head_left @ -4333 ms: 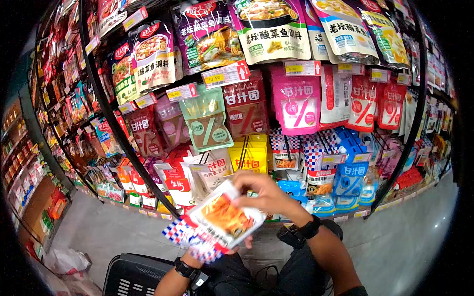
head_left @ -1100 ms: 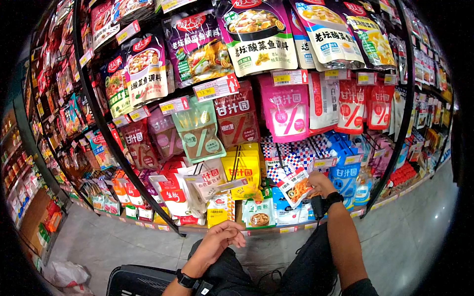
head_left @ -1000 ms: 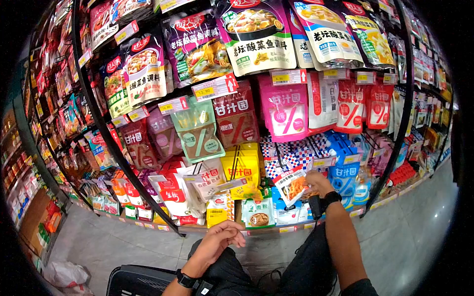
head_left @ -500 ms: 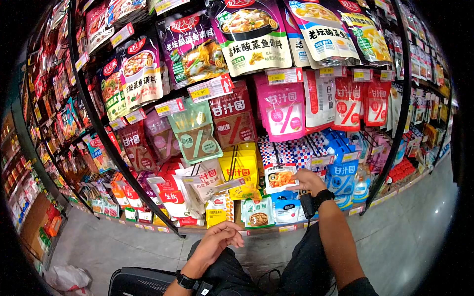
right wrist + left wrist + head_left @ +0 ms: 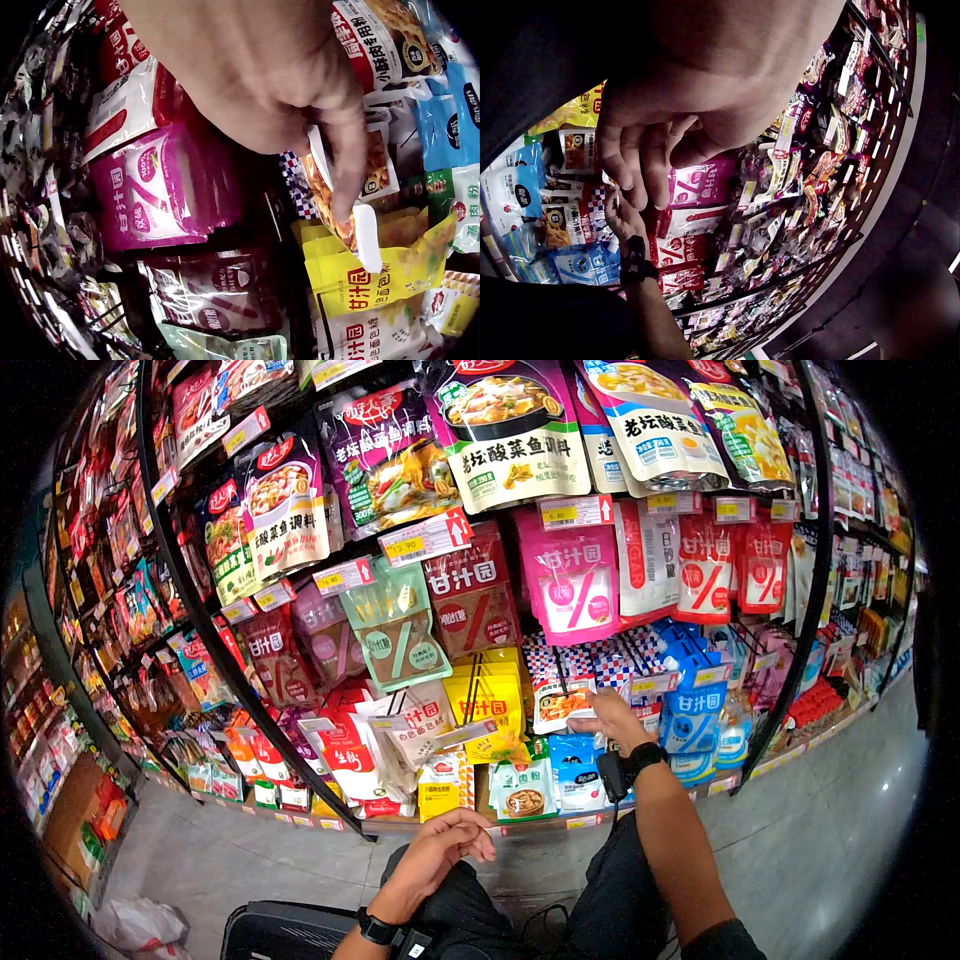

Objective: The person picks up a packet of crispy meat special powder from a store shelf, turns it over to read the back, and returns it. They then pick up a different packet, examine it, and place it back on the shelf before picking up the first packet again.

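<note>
My right hand is at the lower rack, gripping the right side of a blue-and-red checkered packet with a food picture. In the right wrist view, a finger of this hand lies across the packet's front, whose white edges bend around it; the thumb is hidden. A similar packet is just behind. The left hand hovers above the lap with loosely bent fingers and nothing in them; the left wrist view shows it large.
Yellow bags hang left of the packet, blue bags to its right, and pink pouches above. Below stand a green-and-white packet and blue-and-white ones. A black basket is at lower left.
Both hands were at the packet in front of the body; later the right alone had it at the rack. Since then it has shifted left and turned more upright. The left hand has stayed over the lap.
</note>
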Demonstrator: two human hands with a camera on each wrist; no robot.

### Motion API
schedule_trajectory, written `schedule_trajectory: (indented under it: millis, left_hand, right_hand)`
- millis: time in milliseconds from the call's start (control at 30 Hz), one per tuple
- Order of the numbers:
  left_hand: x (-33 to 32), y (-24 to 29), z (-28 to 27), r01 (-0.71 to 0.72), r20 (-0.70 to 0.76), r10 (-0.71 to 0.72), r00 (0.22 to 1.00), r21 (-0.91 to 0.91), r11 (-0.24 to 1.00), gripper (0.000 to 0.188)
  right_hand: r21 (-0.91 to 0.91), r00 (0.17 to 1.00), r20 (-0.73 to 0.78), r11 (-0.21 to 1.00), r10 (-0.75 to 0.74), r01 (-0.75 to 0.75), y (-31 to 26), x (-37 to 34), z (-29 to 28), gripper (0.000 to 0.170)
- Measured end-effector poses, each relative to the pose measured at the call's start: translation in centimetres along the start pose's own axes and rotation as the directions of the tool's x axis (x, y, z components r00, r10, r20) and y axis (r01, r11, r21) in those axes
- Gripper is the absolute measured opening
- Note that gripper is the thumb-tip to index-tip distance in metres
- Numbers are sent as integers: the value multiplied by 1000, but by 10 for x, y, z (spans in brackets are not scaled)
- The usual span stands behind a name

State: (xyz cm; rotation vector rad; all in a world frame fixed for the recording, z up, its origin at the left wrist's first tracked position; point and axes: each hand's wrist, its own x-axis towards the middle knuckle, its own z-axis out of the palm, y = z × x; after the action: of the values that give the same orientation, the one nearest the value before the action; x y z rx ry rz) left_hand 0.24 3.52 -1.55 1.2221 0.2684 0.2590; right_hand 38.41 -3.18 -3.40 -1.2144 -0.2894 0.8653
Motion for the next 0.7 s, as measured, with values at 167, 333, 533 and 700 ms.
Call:
schedule_trajectory:
  millis: [167,333,533,700]
  left_hand:
    - [0,-1,-1,11,-1,-11,1000,1,1000,20]
    - [0,-1,1,22,-31,-22,999,3,1000,21]
    - [0,-1,0,25,-20,-24,1000,12,1000,21]
    - [0,0,-1,26,0,-26,1000,14,1000,20]
  right_hand:
    - [29,988,-86,991,-131,134,7,11,10,59]
    - [176,980,-16,964,-199,199,11,21,11,49]
    - [176,970,15,955,-244,237,17,37,9,31]
    - [210,966,-4,944,-259,254,17,39,11,28]
